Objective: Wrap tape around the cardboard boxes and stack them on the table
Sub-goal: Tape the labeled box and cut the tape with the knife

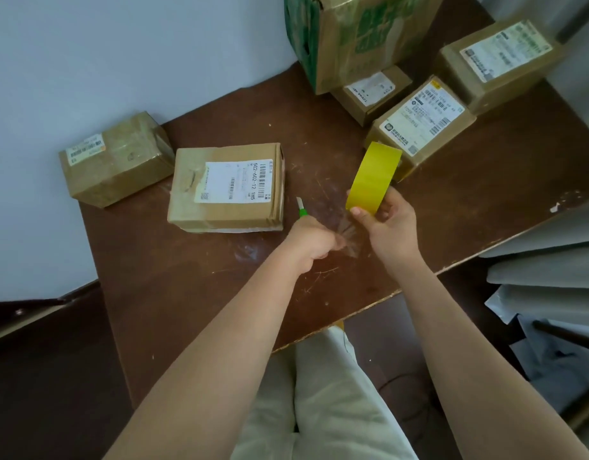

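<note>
The right hand (391,224) is holding up the yellow roll of clear packing tape (374,179) above the brown scratched wooden desk (186,293), fingers (359,212) curled round the lower rim and thumb inside the core, probably so the roll can turn as tape is paying out. The left hand (311,239) is clenching the small cutter with the green-and-white handle (302,209), blade end sticking out toward the boxes, and also seems to be pinching the free end of the transparent tape strip (347,235), which is stretching between both hands; likely being pulled taut for a cut, though the strip is blurred. The flat brown cardboard box with the white barcode label (226,187) is lying just beside the left hand, label up, within easy reach as the likely next one to wrap; it is looking glossy along its edges, with a torn patch near the label. A smaller brown cardboard box (117,159) is sitting at the desk's far left corner against the wall. Three more labelled cardboard boxes (422,124) are grouped at the far right near the tall green-printed carton (356,34). Nothing is stacked yet except that carton, which appears to be resting partly on one small box.
</note>
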